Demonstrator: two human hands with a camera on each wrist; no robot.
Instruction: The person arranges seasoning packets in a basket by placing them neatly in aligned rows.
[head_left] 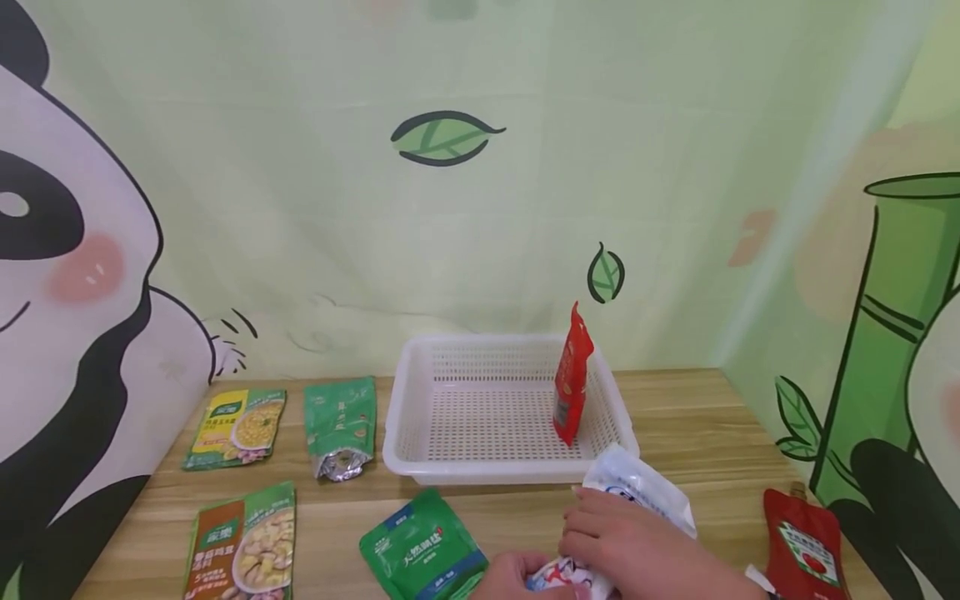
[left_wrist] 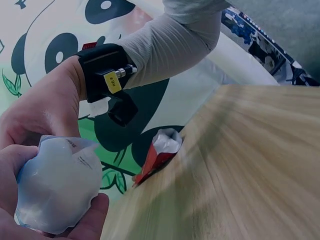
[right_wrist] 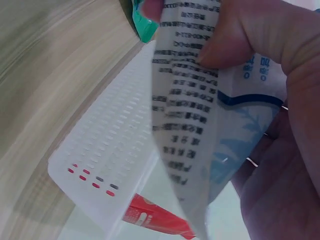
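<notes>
Near the white basket (head_left: 480, 473), both hands (head_left: 516, 581) curl round a white pouch (head_left: 654, 486), the right hand (head_left: 637, 540) farther forward

Booth-like set: panda-print backdrop (head_left: 480, 208), wooden table (head_left: 330, 521)

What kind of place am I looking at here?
Probably a staged corner set up for filming or practice: a cartoon panda backdrop stands behind a wood-grain table, with food packets spread out on it.

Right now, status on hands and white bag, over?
Left hand, right hand gripping white printed bag. Bag near white perforated basket. Possible obstacle: red packet upright inside, right side.
</notes>
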